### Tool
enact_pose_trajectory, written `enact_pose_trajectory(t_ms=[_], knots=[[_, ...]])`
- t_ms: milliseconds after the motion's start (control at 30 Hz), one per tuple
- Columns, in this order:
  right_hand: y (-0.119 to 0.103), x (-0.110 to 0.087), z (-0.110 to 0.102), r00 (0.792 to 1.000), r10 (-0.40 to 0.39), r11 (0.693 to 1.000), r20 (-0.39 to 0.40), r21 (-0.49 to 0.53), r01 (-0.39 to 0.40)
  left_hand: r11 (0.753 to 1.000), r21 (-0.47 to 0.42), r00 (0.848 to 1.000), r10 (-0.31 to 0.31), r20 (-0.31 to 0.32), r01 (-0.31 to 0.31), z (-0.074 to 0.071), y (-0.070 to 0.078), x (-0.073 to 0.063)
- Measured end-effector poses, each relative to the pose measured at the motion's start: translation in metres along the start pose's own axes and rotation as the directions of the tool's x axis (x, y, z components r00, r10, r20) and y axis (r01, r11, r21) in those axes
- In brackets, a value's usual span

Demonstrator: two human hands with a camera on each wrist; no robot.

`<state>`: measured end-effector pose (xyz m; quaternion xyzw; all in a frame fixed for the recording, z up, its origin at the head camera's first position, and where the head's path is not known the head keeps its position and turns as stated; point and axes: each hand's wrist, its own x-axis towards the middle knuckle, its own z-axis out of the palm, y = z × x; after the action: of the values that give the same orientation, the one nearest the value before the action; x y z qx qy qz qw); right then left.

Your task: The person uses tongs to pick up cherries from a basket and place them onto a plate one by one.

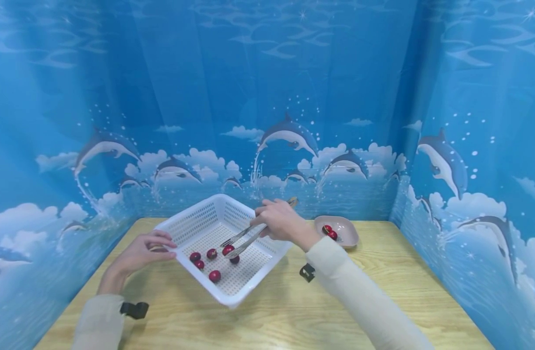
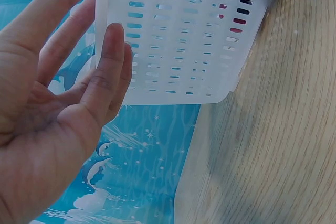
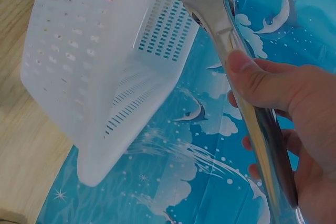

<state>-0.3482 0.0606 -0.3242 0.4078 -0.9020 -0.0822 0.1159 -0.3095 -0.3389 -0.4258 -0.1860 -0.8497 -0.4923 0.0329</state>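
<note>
A white perforated plastic basket (image 1: 250, 287) sits turned cornerwise over the table, with several dark red cherries (image 1: 214, 276) on its floor. My left hand (image 1: 142, 253) grips the basket's left rim, thumb on one side and fingers on the other, as the left wrist view (image 2: 68, 93) also shows. In my right hand (image 1: 282, 221) is a pair of metal tongs (image 3: 226, 30), reaching down into the basket. The slotted tong tips are around one bright red cherry (image 1: 228, 250). Slots in the tong head show red in the right wrist view.
To the basket's right, a small pinkish dish (image 1: 348, 233) stands near the table's back edge with two red cherries (image 1: 332, 235) in it. The wood-grain table (image 1: 302, 316) is bordered by a blue dolphin-print curtain (image 1: 267, 97) at the back and both sides.
</note>
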Motion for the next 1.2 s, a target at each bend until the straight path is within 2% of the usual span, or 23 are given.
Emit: enact_pose_trajectory(t_ms=[200, 433, 833, 1067, 1200], knots=[[0.007, -0.008, -0.005, 1.0, 0.004, 0.999, -0.018, 0.037, -0.003, 1.0, -0.013, 1.0, 0.012, 0.009, -0.012, 0.0, 0.002, 0.0], [0.014, -0.016, -0.006, 0.999, 0.008, 1.0, -0.041, 0.021, -0.007, 1.0, 0.007, 1.0, -0.022, -0.009, 0.022, 0.0, 0.001, -0.001], [0.022, -0.026, -0.004, 0.997, 0.011, 1.0, -0.078, 0.022, -0.009, 1.0, -0.008, 1.0, -0.022, -0.013, 0.022, 0.001, -0.002, -0.001], [0.032, -0.033, 0.001, 0.989, -0.017, 1.0, -0.144, -0.016, 0.015, 1.0, -0.007, 1.0, -0.022, -0.013, 0.022, 0.001, -0.002, -0.001], [0.038, -0.038, 0.0, 0.987, -0.01, 1.0, -0.159, 0.015, 0.012, 1.0, -0.001, 1.0, -0.026, -0.009, 0.026, 0.0, -0.001, -0.001]])
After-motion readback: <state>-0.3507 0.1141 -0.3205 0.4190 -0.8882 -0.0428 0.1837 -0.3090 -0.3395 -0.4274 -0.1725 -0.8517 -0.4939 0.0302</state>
